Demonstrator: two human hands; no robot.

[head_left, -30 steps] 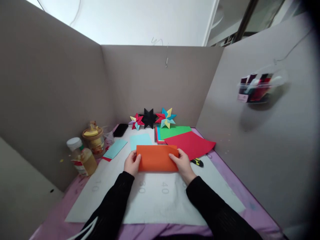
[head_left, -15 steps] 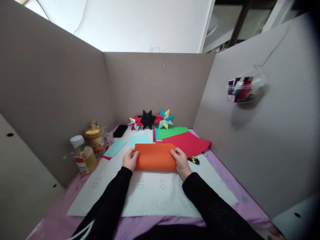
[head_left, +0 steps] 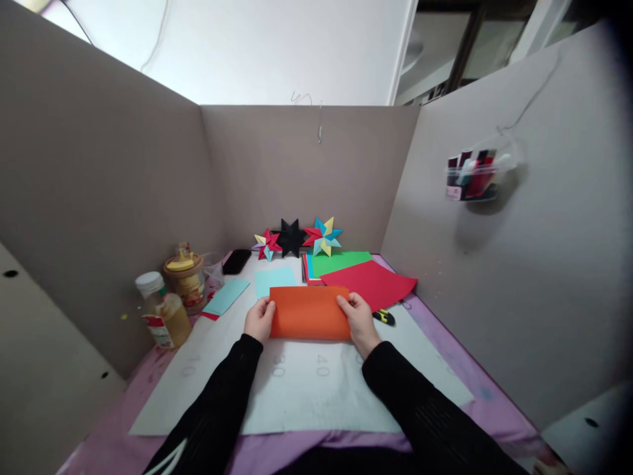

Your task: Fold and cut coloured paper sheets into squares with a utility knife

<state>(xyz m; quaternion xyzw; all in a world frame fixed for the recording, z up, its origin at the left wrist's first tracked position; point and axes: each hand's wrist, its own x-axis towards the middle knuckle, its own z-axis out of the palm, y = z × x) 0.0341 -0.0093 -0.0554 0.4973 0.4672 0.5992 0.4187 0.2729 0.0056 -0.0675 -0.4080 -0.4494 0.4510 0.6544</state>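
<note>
- Both ends of the orange paper [head_left: 310, 313] are pinched: left hand [head_left: 258, 320] on one, right hand [head_left: 362, 324] on the other.
- On my feed I see it over the white sheet [head_left: 301, 402].

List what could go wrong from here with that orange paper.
Uneven pulling between the left grip and the right grip might crease the orange paper.

The red sheet lies close beyond the right grip, so a sideways move could nudge it.
</note>
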